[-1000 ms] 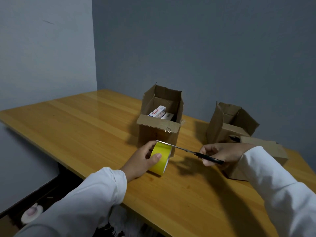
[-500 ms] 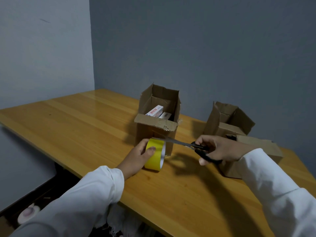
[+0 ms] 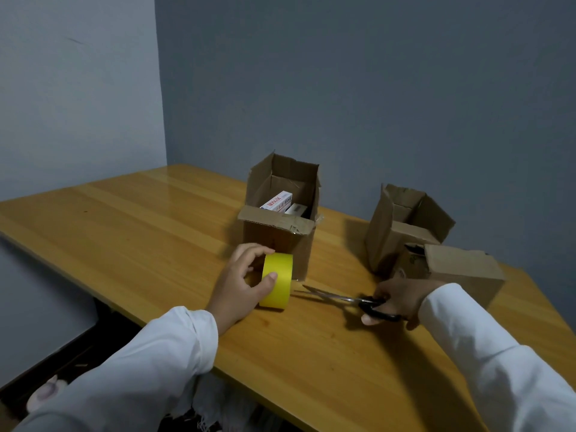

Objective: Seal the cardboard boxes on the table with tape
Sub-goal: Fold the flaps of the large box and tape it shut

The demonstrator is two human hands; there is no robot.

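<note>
I see a yellow tape roll (image 3: 277, 280), black-handled scissors (image 3: 372, 308), brown cardboard boxes (image 3: 280, 232), white sleeves (image 3: 162, 353), and an amber wood-grain tabletop (image 3: 140, 232).

Your roll of yellow tape (image 3: 276, 280) stands on edge on the wooden table, just in front of the nearest open brown cardboard box (image 3: 280, 226). That box stands upright with its back and side flaps raised and its front flap folded outward; a white carton with red lettering (image 3: 276, 201) shows inside it. To the right, farther back, a second open cardboard box (image 3: 402, 226) stands with its flaps up. Just in front of it on the right, a third brown cardboard box (image 3: 458, 272) sits with its top flaps folded down. Your black-handled scissors (image 3: 352, 302) lie low over the table right of the tape, blades pointing left toward it.
</note>
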